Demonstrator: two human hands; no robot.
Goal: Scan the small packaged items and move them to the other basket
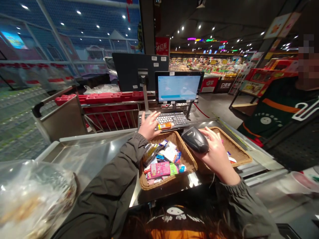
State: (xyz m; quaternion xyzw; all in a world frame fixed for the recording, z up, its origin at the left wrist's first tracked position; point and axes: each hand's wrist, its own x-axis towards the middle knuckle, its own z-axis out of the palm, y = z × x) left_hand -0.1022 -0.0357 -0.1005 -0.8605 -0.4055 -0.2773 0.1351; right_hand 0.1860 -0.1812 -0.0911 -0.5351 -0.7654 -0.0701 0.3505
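My left hand [149, 125] reaches over the near basket and holds a small orange tube-like item [164, 126] at the front of the keyboard [171, 118]. My right hand [214, 151] is wrapped round a black handheld barcode scanner [195, 139], held above the gap between two wicker baskets. The left basket [185, 156] is full of several small packets and sweets. The right basket [239, 151] shows little inside. A lit register screen [178, 87] stands behind the keyboard.
A steel checkout counter [94, 152] runs left, with a clear plastic bag of goods [32, 196] at the near left. Red shopping baskets [99, 98] and a metal cart rail sit behind. A person in a dark green jacket [279, 109] stands at the right.
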